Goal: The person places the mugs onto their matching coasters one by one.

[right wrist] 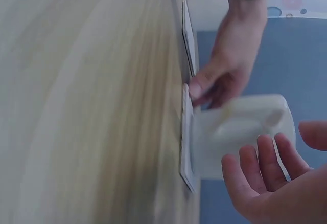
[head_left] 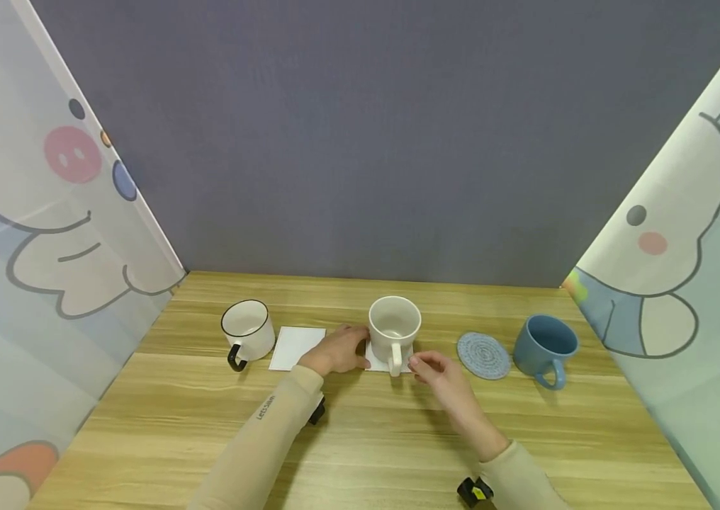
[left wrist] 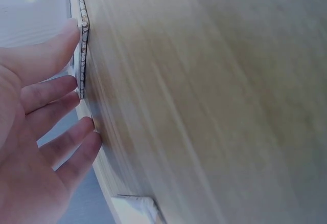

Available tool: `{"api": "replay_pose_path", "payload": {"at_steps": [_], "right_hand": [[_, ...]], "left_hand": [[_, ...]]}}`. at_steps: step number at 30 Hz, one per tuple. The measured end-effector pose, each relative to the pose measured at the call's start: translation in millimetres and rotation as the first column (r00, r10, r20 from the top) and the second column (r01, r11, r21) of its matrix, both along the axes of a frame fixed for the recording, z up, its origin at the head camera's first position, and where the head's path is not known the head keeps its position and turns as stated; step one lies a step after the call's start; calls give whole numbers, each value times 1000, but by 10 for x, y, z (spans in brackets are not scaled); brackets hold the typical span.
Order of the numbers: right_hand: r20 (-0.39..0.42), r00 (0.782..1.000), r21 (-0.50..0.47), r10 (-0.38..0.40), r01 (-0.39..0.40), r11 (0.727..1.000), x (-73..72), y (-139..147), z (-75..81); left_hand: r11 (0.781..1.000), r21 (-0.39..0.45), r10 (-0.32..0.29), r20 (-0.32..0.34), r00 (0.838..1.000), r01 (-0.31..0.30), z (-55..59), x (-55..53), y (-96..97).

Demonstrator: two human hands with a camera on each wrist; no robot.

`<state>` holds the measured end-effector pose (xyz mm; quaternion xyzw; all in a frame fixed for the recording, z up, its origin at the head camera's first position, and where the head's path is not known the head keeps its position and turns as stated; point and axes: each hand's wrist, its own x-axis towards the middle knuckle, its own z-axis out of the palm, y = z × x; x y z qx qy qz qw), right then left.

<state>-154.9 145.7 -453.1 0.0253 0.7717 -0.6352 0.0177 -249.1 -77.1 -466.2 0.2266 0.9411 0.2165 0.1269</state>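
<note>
Coaster (right wrist: 186, 147): half-open L fingers (left wrist: 56, 88) on edge

Across the pale wood-grain table (head_left: 366, 453), from left to right, stand a white round mug with black rim and handle (head_left: 253, 338), a white square coaster (head_left: 294, 346) just beside it, a cream cylindrical mug (head_left: 393, 327) on a second white square coaster (head_left: 375, 363), a round blue-grey coiled coaster (head_left: 484, 355), and a blue mug (head_left: 541, 353) near that. The left hand (head_left: 342, 348) lies between the two square coasters, touching the second one's edge; the right hand (head_left: 446, 382) is just beside its front right corner. Every handle points toward the person. A dark grey panel (head_left: 360, 142) rises behind.
</note>
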Motion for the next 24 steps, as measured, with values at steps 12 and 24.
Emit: {"api": "replay_pose_path", "payload": {"at_steps": [12, 24], "right_hand": [[-258, 961, 376, 98, 7, 926, 126, 375, 136], [-497, 863, 480, 84, 193, 856, 232, 771, 258]], "left_hand": [[1000, 15, 8, 0, 1000, -8, 12, 1, -18], [1000, 2, -4, -6, 1000, 4, 8, -5, -15]]}}
